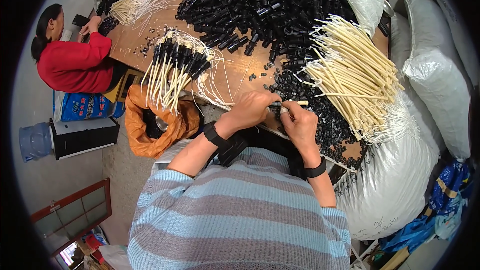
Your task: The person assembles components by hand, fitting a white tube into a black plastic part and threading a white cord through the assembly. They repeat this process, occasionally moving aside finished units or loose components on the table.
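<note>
My left hand and my right hand meet at the table's front edge, fingers pinched close together. A small dark piece shows between the fingertips, held by the left. A pale cream stick pokes out beyond my right thumb and finger; how it joins the dark piece is hidden. Left of my hands lies a group of cream sticks with black plastic holders and white cords. To the right rests a big bundle of loose cream sticks. Small black plastic pieces are strewn beside my right hand.
A heap of black plastic tubular parts covers the far middle of the wooden table. An orange sack stands open at the left front. White sacks crowd the right side. A person in red works at the far left.
</note>
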Motion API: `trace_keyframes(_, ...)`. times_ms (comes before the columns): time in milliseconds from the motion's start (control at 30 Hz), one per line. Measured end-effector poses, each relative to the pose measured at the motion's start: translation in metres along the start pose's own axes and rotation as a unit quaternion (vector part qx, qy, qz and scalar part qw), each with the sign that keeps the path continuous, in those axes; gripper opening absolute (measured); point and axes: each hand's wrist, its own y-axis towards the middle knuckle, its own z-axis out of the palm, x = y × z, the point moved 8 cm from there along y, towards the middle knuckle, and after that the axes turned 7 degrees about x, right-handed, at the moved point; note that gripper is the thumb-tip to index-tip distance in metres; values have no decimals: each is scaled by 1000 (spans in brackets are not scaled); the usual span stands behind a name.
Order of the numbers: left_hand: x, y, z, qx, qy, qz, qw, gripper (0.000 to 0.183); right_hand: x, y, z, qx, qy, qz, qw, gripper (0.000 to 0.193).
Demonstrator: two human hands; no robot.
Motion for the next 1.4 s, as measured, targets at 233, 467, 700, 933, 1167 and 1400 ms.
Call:
trace_keyframes(233,-8,6,9,94,-25,-15,995,49,1,-2,9,76,68,-33,994,18)
trace_keyframes(467,-16,4,-17,-89,-34,72,993,37,-4,-4,13,55,10,-12,998,13)
trace_keyframes(700,-19,-8,-17,-190,-25,81,978,25,5,-6,8,9,-37,-25,999,12)
trace_keyframes(933,-2,-5,-18,-146,-105,92,979,18,9,-5,0,-4,-22,-39,999,11)
trace_keyframes(1167,-18,-18,-28,-175,-103,161,966,15,6,-6,2,5,134,-28,991,13)
trace_keyframes(1400,51,-13,-45,-229,-41,-74,970,25,-20,-14,7,13,62,63,996,11)
